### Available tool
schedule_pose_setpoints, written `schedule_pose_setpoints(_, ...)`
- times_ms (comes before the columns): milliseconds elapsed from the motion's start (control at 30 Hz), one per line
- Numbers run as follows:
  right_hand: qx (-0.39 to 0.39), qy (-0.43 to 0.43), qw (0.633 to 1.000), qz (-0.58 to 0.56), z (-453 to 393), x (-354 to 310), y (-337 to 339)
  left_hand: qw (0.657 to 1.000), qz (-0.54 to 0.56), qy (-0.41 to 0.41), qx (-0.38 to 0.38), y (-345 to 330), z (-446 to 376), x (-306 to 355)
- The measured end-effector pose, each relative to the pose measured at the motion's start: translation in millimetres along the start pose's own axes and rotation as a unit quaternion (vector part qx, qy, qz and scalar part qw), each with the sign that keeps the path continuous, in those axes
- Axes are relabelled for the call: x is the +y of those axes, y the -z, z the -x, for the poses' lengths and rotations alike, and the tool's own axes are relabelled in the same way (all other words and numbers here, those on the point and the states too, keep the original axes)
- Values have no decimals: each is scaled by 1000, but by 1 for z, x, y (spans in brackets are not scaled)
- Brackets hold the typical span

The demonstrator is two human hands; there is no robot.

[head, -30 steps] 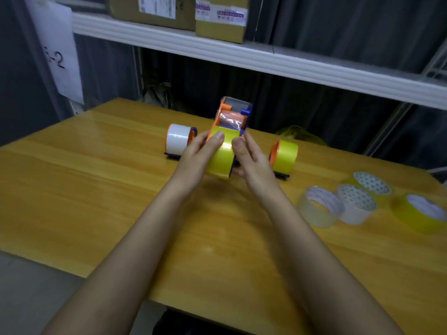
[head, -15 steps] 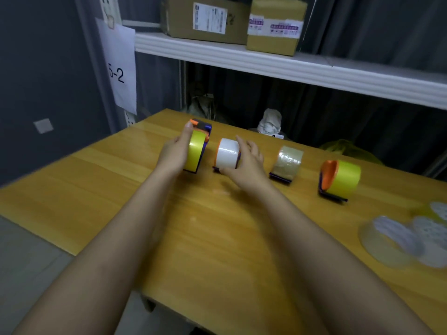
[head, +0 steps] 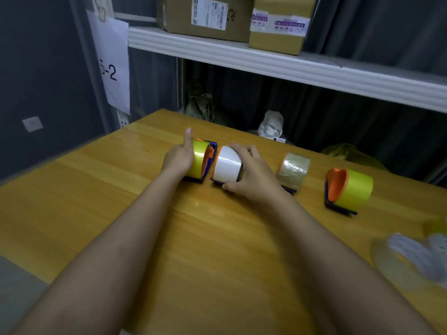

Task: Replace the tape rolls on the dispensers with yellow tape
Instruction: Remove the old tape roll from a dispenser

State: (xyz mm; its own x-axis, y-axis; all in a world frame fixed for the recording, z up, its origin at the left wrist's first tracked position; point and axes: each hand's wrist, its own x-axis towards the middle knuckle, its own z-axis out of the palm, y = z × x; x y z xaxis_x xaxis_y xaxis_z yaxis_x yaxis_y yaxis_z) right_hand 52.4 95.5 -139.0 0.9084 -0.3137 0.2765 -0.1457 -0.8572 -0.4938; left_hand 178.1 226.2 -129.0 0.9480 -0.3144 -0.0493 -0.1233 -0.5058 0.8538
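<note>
Several orange-and-blue tape dispensers stand in a row on the wooden table [head: 145, 238]. My left hand [head: 177, 157] rests flat against the left side of the leftmost dispenser, which carries yellow tape [head: 200, 160]. My right hand [head: 251, 175] grips the dispenser with white tape [head: 227, 165] from its right side. Further right stand a dispenser with clear brownish tape [head: 292, 169] and another with yellow tape [head: 350, 189], both untouched.
Loose tape rolls [head: 411, 259], blurred, lie at the table's right edge. A white shelf [head: 266, 61] with cardboard boxes [head: 208, 15] hangs above the table's far side. A paper sign marked 5-2 [head: 112, 66] hangs at the left.
One second ago both hands held the yellow-taped dispenser over the table. It now stands at the left end of the row, and my right hand has shifted onto the white-tape dispenser.
</note>
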Motion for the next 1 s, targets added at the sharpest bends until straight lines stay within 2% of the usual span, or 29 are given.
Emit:
schedule_pose_setpoints(200, 76, 27, 993, -85, 55, -7, 22, 993, 103, 20, -61, -19, 1, 13)
schedule_pose_setpoints(233, 88, 29, 992, -86, 64, -8, 27, 994, 99, -4, -49, -21, 7, 15)
schedule_pose_setpoints(333, 134, 37, 989, -53, 90, -8, 43, 988, 71, -124, 54, -24, 29, 25)
schedule_pose_setpoints(400, 177, 44, 983, -11, 106, -7, 53, 977, 64, -186, 82, -27, 54, 39)
schedule_pose_setpoints(467, 228, 58, 970, 55, 120, -6, 62, 965, 85, -246, 43, -31, 87, 55)
schedule_pose_setpoints(567, 290, 65, 946, 126, 137, -5, 73, 926, 140, -341, -83, -35, 138, 69)
schedule_pose_setpoints(633, 325, 45, 932, 151, 146, -3, 77, 899, 204, -338, -191, -40, 161, 68)
schedule_pose_setpoints(700, 346, 10, 923, 168, 157, -3, 78, 881, 241, -330, -240, -52, 176, 66)
schedule_pose_setpoints(767, 336, -10, 926, 171, 168, -3, 79, 879, 268, -322, -229, -62, 186, 65)
schedule_pose_setpoints(867, 253, 3, 955, 151, 182, -4, 94, 882, 319, -266, -223, -68, 180, 64)
schedule_pose_setpoints(1000, 198, 11, 980, 10, 191, -4, 122, 887, 318, -238, -234, -64, 167, 65)
